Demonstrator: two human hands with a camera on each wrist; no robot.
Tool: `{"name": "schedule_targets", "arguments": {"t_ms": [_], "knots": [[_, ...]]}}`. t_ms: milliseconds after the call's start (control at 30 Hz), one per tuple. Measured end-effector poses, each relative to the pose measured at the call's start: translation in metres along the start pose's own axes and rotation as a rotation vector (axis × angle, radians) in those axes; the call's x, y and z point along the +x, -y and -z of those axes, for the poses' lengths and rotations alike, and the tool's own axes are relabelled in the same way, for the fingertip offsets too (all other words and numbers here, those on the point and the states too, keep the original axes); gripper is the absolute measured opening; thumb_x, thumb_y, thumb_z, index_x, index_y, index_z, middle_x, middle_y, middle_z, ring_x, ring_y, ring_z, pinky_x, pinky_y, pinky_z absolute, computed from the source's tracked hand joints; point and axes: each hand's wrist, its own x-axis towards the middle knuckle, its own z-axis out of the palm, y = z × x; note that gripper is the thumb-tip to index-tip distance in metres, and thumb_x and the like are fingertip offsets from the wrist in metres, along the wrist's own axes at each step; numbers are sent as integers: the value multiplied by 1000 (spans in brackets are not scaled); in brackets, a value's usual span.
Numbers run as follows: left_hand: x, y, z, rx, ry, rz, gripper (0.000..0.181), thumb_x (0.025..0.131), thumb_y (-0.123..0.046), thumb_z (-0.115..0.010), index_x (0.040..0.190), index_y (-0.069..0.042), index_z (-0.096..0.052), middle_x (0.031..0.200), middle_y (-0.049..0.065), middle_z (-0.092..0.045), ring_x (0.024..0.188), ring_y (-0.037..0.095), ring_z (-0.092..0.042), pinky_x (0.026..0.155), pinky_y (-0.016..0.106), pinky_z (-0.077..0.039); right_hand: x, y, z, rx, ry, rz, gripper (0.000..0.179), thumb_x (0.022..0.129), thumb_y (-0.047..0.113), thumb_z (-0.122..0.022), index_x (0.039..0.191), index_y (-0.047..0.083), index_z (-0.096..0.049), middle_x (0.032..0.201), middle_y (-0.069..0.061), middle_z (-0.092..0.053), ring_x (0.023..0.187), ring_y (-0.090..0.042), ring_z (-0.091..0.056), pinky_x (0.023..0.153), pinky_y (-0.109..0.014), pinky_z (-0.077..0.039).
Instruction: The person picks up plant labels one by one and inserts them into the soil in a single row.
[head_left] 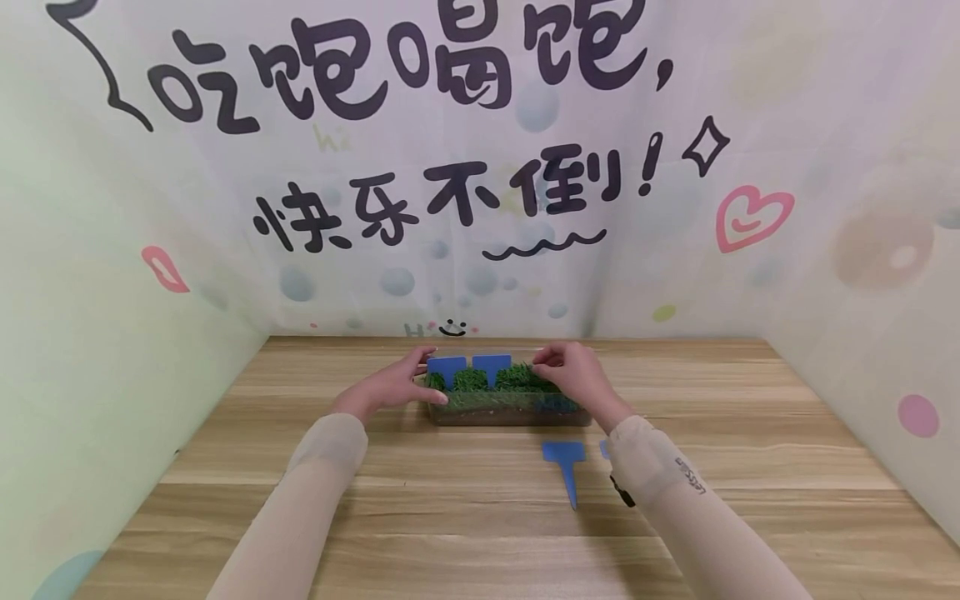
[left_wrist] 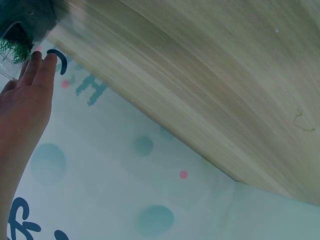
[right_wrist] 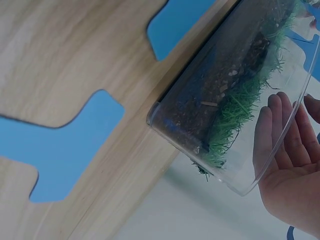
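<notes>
A clear planter box holds dark soil and green grass. Two blue plant labels stand upright toward its left half. My left hand grips the box's left end, thumb at the front wall and fingers toward the back. My right hand reaches over the right end, its fingertips at the grass. Through the clear wall in the right wrist view, those fingers look nearly straight, with nothing visible between them. In the left wrist view, my left fingers lie along the box's end.
On the wooden table, a T-shaped blue label lies in front of the box. A second one beside it is mostly hidden by my right sleeve. A printed cloth wall rises behind the table.
</notes>
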Motion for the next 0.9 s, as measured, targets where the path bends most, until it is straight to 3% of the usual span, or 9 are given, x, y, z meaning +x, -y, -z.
{"name": "schedule_targets", "arguments": {"t_ms": [900], "knots": [[0,1,-1,-5,-9,3,96,93,-33,-71,161,-14,-5,167,18,-12,154,40,-17,122,59,-24,-4,-2,7,-15,-16,19,15,96,20,-67,105,9,-73,103,-11,-74,95,-26,-69,82,-43,-57]]}}
